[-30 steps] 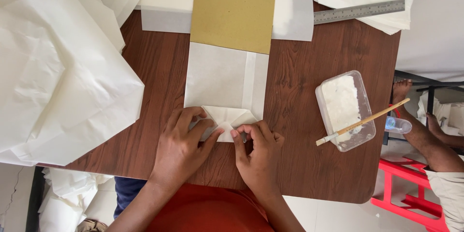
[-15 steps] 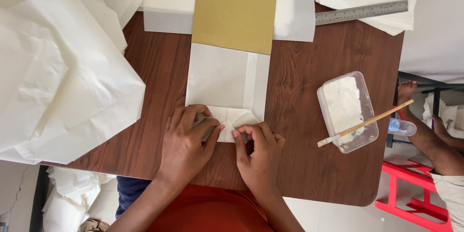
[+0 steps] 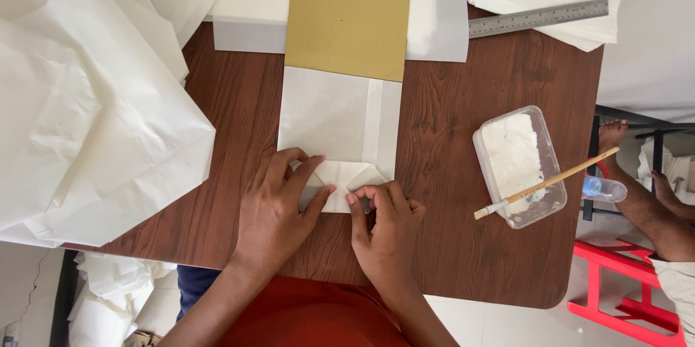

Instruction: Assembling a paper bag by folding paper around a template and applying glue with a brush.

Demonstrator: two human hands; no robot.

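On the near edge of the brown wooden table (image 3: 463, 144), seen from the head camera, both hands press down on the near end of a white paper bag (image 3: 337, 119) lying flat. That end is folded into a small flap (image 3: 346, 173) with slanted corners. The left hand (image 3: 279, 209) lies flat on the flap's left part, fingers spread and pointing far and right, gripping nothing. The right hand (image 3: 384, 227) has its fingers curled, and the fingertips (image 3: 360, 195) pinch the near right edge of the flap against the table. The thumbs of the two hands nearly meet at the middle of the fold.

At its far end the bag runs under a tan sheet of card (image 3: 347, 18), which lies on white sheets (image 3: 434, 14). Left of the bag, a big pile of crumpled white paper (image 3: 87, 108) hangs over the table's edge. To the right, well apart from the hands, stands a clear plastic tub (image 3: 517, 166) of white paste with a brush (image 3: 546, 183) laid across it. A metal ruler (image 3: 538, 18) lies at the far right on more paper. Beyond the table's right edge, another person's leg (image 3: 637, 195) shows beside a red stool (image 3: 630, 282).
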